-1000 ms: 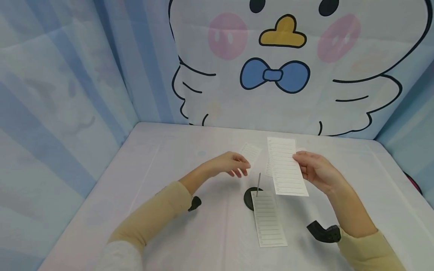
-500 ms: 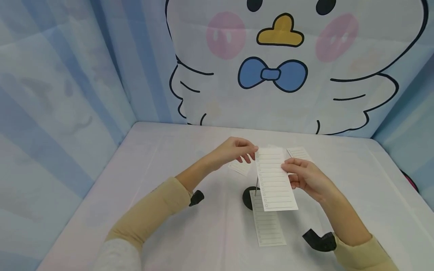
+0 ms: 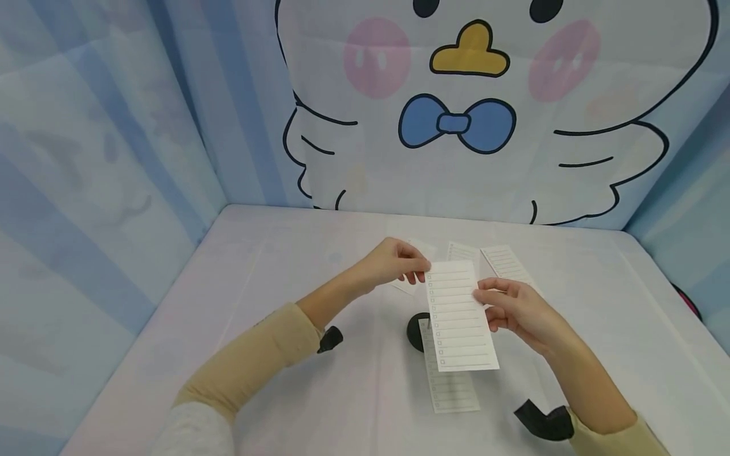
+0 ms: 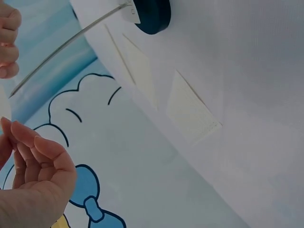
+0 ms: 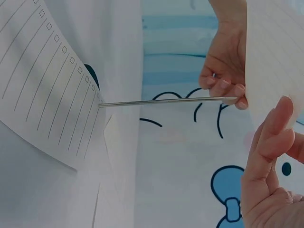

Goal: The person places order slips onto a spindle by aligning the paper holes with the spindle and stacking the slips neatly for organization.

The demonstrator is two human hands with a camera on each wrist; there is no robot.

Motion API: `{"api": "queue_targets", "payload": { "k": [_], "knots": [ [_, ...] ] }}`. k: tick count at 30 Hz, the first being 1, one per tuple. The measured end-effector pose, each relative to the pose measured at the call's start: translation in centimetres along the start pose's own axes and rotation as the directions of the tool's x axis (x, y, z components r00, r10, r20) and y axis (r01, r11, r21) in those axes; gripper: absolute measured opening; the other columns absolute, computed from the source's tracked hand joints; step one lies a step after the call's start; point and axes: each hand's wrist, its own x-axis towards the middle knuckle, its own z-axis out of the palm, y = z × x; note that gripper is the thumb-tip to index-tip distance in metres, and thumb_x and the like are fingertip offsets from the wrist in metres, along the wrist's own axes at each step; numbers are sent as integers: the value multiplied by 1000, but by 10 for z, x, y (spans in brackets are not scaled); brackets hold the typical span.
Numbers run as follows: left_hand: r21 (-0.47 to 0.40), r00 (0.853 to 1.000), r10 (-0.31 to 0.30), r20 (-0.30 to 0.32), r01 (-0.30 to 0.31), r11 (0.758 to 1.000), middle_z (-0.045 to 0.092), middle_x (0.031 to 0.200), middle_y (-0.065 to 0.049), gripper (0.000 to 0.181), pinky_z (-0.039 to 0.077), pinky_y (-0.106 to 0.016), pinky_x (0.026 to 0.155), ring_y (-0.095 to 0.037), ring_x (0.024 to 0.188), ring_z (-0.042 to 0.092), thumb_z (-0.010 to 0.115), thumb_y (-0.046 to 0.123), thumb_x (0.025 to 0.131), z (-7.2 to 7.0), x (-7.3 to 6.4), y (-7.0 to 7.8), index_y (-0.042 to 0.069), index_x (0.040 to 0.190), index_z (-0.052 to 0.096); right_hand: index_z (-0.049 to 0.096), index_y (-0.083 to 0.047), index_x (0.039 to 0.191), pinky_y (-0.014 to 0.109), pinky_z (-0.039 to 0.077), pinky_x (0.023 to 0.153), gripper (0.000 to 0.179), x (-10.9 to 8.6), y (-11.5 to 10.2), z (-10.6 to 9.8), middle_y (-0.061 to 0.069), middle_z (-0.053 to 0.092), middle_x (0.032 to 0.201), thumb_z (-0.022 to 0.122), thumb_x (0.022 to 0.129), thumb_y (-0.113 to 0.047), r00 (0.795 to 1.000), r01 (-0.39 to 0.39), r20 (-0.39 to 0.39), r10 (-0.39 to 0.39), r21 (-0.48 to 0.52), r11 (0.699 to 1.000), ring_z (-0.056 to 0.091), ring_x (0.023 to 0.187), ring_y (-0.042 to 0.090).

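Observation:
A lined white paper slip (image 3: 461, 323) with small checkboxes hangs upright between both hands. My left hand (image 3: 393, 263) pinches it at the top left corner. My right hand (image 3: 519, 313) holds its right edge between thumb and fingers. Behind the slip stands a receipt spike with a round black base (image 3: 415, 332). In the right wrist view its thin metal rod (image 5: 166, 100) points at the held slip, the tip close to the paper; whether it touches, I cannot tell. Another lined slip (image 3: 456, 392) is pierced by the rod down at the base.
Several more slips lie on the table behind the spike, one lined slip (image 3: 504, 261) at the right and another slip (image 4: 190, 109) in the left wrist view. A cartoon-printed curtain (image 3: 456, 177) rises at the table's back edge.
The right hand has brought the slip left and lower, in front of the spike. The left hand has reached up and right and taken its top left corner. Both then sank slightly.

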Motion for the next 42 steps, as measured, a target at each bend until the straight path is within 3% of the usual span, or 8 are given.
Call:
{"api": "queue_targets", "payload": {
  "k": [7,14,24,42],
  "knots": [
    [-35,999,-46,3,46,998,63,72,-3,16,44,-22,62,-15,67,58,60,17,89,5,-2,-1,4,89,69,51,1,106,20,45,54,20,-13,6,-1,0,68,86,52,94,-14,997,-26,75,27,-14,1000,61,62,12],
    [-31,998,-44,33,45,999,63,72,-2,16,44,-23,63,-15,68,58,60,17,89,6,-5,-3,4,88,68,61,-8,93,20,45,55,12,-17,10,-3,0,67,81,51,94,-14,993,-21,114,24,-27,999,58,60,10],
    [-13,997,-53,50,54,998,62,72,-3,16,44,-23,63,-16,69,59,60,19,89,11,-6,-9,5,86,68,63,-9,92,19,45,55,16,-14,21,-4,-2,66,78,48,95,-11,975,10,222,-10,1,1000,56,60,6],
    [-27,998,-49,48,50,998,62,73,-2,15,44,-23,62,-15,68,58,60,18,89,15,-6,-14,5,88,69,60,-3,93,19,44,53,13,-10,29,-5,-1,66,78,49,94,-11,971,18,238,-8,-43,999,57,60,8]
  ]
}}
